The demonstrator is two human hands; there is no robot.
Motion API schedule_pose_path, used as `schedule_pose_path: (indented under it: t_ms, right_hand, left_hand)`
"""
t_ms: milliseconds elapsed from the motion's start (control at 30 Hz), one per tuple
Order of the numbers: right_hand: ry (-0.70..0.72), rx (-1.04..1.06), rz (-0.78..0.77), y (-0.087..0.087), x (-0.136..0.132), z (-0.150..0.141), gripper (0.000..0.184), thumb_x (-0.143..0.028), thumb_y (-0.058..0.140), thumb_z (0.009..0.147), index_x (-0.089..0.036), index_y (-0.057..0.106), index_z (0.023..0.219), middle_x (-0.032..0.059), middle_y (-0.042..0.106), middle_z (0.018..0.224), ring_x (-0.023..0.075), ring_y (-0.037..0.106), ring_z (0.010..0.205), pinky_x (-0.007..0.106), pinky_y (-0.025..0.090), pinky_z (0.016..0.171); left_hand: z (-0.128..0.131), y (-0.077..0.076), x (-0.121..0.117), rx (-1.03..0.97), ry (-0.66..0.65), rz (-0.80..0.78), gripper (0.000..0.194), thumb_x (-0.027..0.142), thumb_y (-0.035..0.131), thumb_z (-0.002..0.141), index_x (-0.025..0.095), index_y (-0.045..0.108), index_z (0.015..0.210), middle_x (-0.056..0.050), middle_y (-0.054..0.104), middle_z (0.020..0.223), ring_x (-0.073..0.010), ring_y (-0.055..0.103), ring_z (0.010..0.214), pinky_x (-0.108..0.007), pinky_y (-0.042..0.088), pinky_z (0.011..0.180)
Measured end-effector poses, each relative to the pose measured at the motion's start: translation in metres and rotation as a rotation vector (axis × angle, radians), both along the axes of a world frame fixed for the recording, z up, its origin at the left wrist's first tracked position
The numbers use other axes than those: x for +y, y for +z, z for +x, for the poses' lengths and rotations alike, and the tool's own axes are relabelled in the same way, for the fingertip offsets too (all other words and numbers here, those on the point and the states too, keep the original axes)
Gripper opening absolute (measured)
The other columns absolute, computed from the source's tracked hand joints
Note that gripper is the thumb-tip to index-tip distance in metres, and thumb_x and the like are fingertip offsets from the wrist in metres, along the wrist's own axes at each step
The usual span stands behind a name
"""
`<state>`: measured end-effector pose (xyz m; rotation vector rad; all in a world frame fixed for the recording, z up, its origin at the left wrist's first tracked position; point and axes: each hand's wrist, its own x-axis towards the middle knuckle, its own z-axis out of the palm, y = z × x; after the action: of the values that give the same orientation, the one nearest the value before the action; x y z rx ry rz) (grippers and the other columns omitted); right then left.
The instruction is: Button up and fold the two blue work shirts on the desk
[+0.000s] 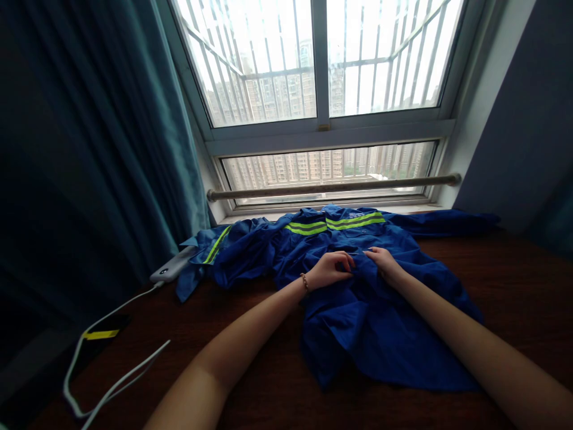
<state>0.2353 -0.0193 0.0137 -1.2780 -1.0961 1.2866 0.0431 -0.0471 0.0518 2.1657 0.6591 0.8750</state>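
A blue work jacket (331, 316) with yellow-green and grey reflective stripes lies spread and rumpled on the dark wooden surface. Over its middle, my left hand (330, 270), with a beaded bracelet at the wrist, has its fingers bent and closed at the cloth. My right hand (384, 264) is just to the right, thumb and fingertips pinched together on the jacket's fabric. Between the two sets of fingertips runs a thin pale sliver, too small to name. Folds and my own fingers hide part of what the left one grips.
A white power bank (172, 267) with a white cable (67, 382) lies left of the jacket, near the teal curtain (134, 149). A yellow strip (102, 335) shows on a dark item below it. Behind the jacket, a metal rail (331, 190) crosses the barred window.
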Motion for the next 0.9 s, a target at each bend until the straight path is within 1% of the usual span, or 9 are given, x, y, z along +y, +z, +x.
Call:
schedule_pose_path:
  t_ms: [67, 200, 267, 333, 467, 533, 633, 767, 900]
  right_hand:
    - [-0.014, -0.079, 0.052, 0.000, -0.001, 0.000, 0.022, -0.027, 0.065, 0.058, -0.016, 0.051, 0.071, -0.0030, 0.052, 0.053, 0.0105, 0.047, 0.044, 0.021, 0.036, 0.042]
    - [-0.144, -0.618, 0.380, 0.007, -0.009, -0.004, 0.015, -0.028, 0.061, 0.058, -0.016, 0.055, 0.065, -0.0021, 0.052, 0.056, 0.0125, 0.048, 0.054, 0.024, 0.036, 0.053]
    - [-0.155, -0.757, 0.499, 0.013, -0.016, -0.010, 0.014, -0.029, 0.058, 0.060, -0.016, 0.057, 0.067, -0.0012, 0.054, 0.059, 0.0133, 0.049, 0.058, 0.025, 0.037, 0.058]
    - [-0.123, -0.673, 0.508, 0.019, -0.023, -0.018, 0.017, -0.031, 0.059, 0.061, -0.016, 0.058, 0.068, -0.0009, 0.054, 0.060, 0.0129, 0.048, 0.057, 0.025, 0.037, 0.058]
    - [-0.024, -0.132, 0.389, 0.027, -0.034, -0.031, 0.032, -0.040, 0.065, 0.059, -0.014, 0.058, 0.076, 0.0004, 0.058, 0.065, 0.0115, 0.049, 0.056, 0.022, 0.036, 0.052]
    - [0.037, 0.062, 0.331, 0.029, -0.037, -0.033, 0.036, -0.042, 0.067, 0.058, -0.014, 0.058, 0.079, 0.0009, 0.059, 0.067, 0.0101, 0.049, 0.054, 0.020, 0.035, 0.049]
    - [0.118, 0.152, 0.254, 0.031, -0.039, -0.033, 0.034, -0.039, 0.071, 0.055, -0.013, 0.059, 0.073, -0.0009, 0.056, 0.061, 0.0070, 0.046, 0.049, 0.018, 0.032, 0.044]
    - [0.198, 0.278, 0.102, 0.032, -0.038, -0.033, 0.032, -0.038, 0.073, 0.054, -0.014, 0.054, 0.063, -0.0056, 0.047, 0.049, 0.0050, 0.043, 0.041, 0.017, 0.032, 0.040]
    - [0.254, 0.372, 0.039, 0.031, -0.037, -0.033, 0.028, -0.037, 0.071, 0.059, -0.015, 0.056, 0.069, -0.0035, 0.054, 0.055, 0.0067, 0.049, 0.046, 0.017, 0.038, 0.044]
  left_hand:
    - [0.001, 0.005, -0.001, -0.113, 0.029, -0.098, 0.016, 0.026, 0.063, 0.068, 0.012, 0.056, 0.070, -0.008, 0.062, 0.088, -0.0150, 0.057, 0.082, -0.023, 0.043, 0.066]
    - [-0.001, 0.009, 0.005, -0.286, 0.075, -0.306, 0.026, 0.033, 0.066, 0.065, 0.011, 0.054, 0.074, -0.006, 0.063, 0.082, -0.0140, 0.059, 0.075, -0.026, 0.045, 0.067]
    - [-0.002, 0.007, 0.009, -0.320, 0.096, -0.358, 0.030, 0.034, 0.067, 0.063, 0.012, 0.053, 0.075, -0.003, 0.061, 0.074, -0.0126, 0.059, 0.069, -0.025, 0.045, 0.065]
    - [-0.003, 0.004, 0.012, -0.309, 0.104, -0.369, 0.031, 0.035, 0.068, 0.062, 0.013, 0.052, 0.077, -0.001, 0.059, 0.068, -0.0116, 0.058, 0.065, -0.024, 0.045, 0.062]
    - [-0.004, 0.002, 0.013, -0.263, 0.094, -0.291, 0.029, 0.034, 0.067, 0.062, 0.012, 0.054, 0.076, -0.001, 0.058, 0.072, -0.0112, 0.057, 0.068, -0.024, 0.045, 0.065]
    - [-0.004, 0.002, 0.012, -0.242, 0.099, -0.242, 0.028, 0.033, 0.068, 0.062, 0.012, 0.055, 0.076, -0.002, 0.059, 0.074, -0.0118, 0.057, 0.070, -0.024, 0.045, 0.066]
    - [-0.005, 0.004, 0.011, -0.228, 0.129, -0.187, 0.027, 0.034, 0.068, 0.061, 0.012, 0.057, 0.073, -0.001, 0.059, 0.072, -0.0118, 0.057, 0.068, -0.024, 0.045, 0.065]
    - [-0.006, 0.003, 0.010, -0.232, 0.195, -0.140, 0.027, 0.036, 0.068, 0.061, 0.012, 0.057, 0.069, -0.001, 0.059, 0.066, -0.0106, 0.055, 0.061, -0.022, 0.044, 0.059]
    - [-0.007, 0.005, 0.009, -0.190, 0.269, -0.025, 0.028, 0.039, 0.067, 0.062, 0.013, 0.058, 0.068, -0.001, 0.060, 0.065, -0.0106, 0.054, 0.061, -0.022, 0.044, 0.058]
